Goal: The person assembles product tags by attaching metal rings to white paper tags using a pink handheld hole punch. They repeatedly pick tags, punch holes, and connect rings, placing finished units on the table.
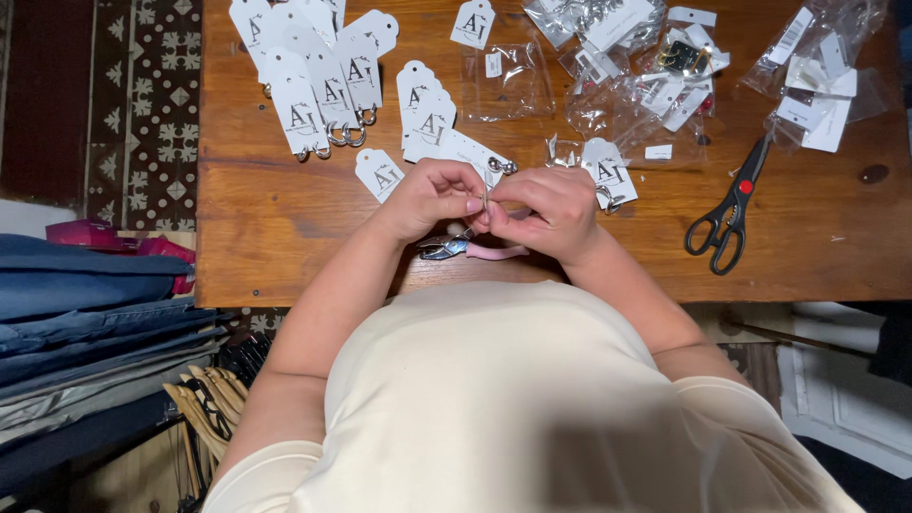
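My left hand (432, 198) and my right hand (551, 211) meet over the near edge of the wooden table (275, 228). Together their fingertips pinch a small silver earring (485, 195) between them. A white paper tag (470, 152) with a silver ball on it lies just beyond my left hand. Under my hands lie pliers with pink handles (470, 250), touched by neither hand as far as I can tell. More tagged earrings (608, 171) sit just past my right hand.
A pile of white tags with hoop earrings (318, 76) lies far left. Clear plastic bags with jewellery (646, 57) cover the far right. Black scissors (727, 214) lie to the right. Folded jeans (85, 313) and hangers are stacked left of the table.
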